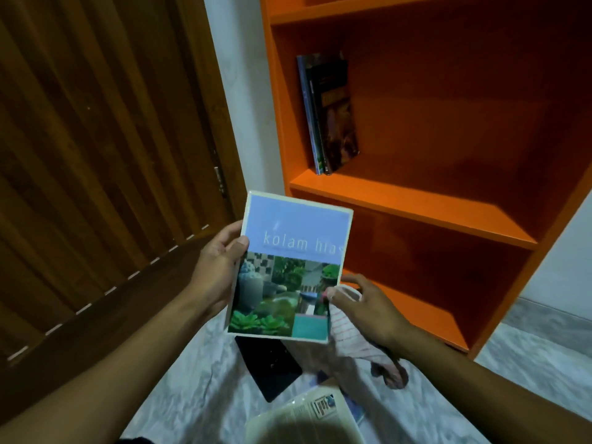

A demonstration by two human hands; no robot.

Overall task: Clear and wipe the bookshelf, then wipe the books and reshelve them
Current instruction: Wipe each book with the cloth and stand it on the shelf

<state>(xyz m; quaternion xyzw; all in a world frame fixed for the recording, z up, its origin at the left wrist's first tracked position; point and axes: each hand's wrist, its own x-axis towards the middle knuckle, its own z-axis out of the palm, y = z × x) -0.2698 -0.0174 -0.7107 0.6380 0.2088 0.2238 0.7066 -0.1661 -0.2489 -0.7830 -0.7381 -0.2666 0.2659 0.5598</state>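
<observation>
While a brown slatted door point(96, 155) fills the left of the view and a strip of white wall point(243, 91) runs beside it, the orange bookshelf point(416, 206) stands at the right on a pale marbled floor point(179, 395). On its middle shelf two or three dark books point(331, 113) stand upright, leaning against the left side wall; the shelf below them shows only bare orange board. Down on the floor, below the hands, lie a black book point(267, 366) and, nearer the camera, a pale book point(307, 415) with a small printed label, partly covered by a shadow at the bottom edge. Held up in front of the shelf's lower left corner is a book point(288, 267) with a lilac top band reading "kolam hias" and garden photographs beneath, its cover facing the camera and tilted slightly clockwise. The left hand point(217, 270) grips its left edge, the thumb lying across the cover's margin and the other fingers curled behind, out of sight. The right hand point(365, 306) is at the book's lower right edge, fingers curled round a pink-striped white cloth point(352, 338) that hangs down from the palm toward the floor; its thumb tip touches the cover near that edge, with the cloth bunched just beside the book.
</observation>
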